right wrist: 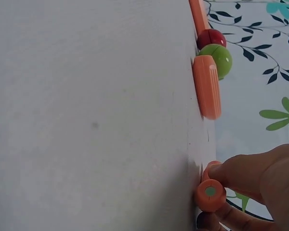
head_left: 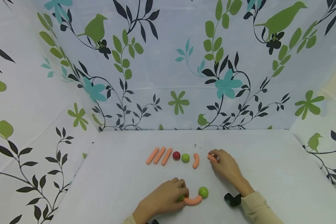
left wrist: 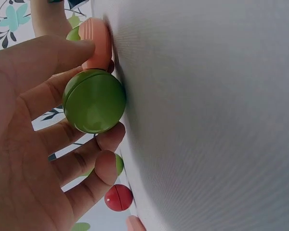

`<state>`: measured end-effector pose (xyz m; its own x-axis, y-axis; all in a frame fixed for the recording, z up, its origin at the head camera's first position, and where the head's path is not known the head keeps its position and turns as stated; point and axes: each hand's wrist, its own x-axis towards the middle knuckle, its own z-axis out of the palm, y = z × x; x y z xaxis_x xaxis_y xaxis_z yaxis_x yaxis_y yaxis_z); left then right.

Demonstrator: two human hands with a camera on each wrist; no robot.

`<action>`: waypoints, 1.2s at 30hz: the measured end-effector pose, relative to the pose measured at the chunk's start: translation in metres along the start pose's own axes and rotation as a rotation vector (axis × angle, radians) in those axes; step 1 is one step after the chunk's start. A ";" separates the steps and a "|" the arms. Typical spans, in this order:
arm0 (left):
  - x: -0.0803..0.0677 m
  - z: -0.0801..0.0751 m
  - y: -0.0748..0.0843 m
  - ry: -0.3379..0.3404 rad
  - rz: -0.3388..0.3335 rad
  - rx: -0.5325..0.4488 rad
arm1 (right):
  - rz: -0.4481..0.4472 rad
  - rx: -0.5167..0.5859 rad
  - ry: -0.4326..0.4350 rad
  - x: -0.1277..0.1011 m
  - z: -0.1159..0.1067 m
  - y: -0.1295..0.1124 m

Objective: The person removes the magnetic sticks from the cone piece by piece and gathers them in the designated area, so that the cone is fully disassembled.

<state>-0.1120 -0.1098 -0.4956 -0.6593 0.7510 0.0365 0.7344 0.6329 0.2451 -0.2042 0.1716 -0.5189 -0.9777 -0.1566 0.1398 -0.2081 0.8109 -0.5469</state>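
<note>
Left hand (head_left: 163,199) grips a green ball (left wrist: 94,101); right hand (head_left: 226,166) pinches an orange piece (right wrist: 210,195), round end facing its wrist camera.

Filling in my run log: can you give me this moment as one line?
left hand: fingers grip green ball beside curved sausage piece | right hand: fingers pinch orange sausage piece | surface: white table
</note>
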 end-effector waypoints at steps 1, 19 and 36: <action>0.000 0.000 -0.001 -0.001 -0.001 -0.006 | 0.005 0.000 -0.001 0.002 0.001 0.000; -0.005 0.001 -0.002 -0.018 -0.001 -0.027 | -0.030 0.073 0.048 -0.023 -0.006 0.005; -0.004 -0.001 -0.007 -0.014 0.001 0.012 | -0.387 0.371 -0.238 -0.066 -0.013 0.005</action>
<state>-0.1153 -0.1174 -0.4966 -0.6561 0.7543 0.0233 0.7372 0.6340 0.2336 -0.1404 0.1931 -0.5202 -0.7991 -0.5591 0.2211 -0.5052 0.4250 -0.7511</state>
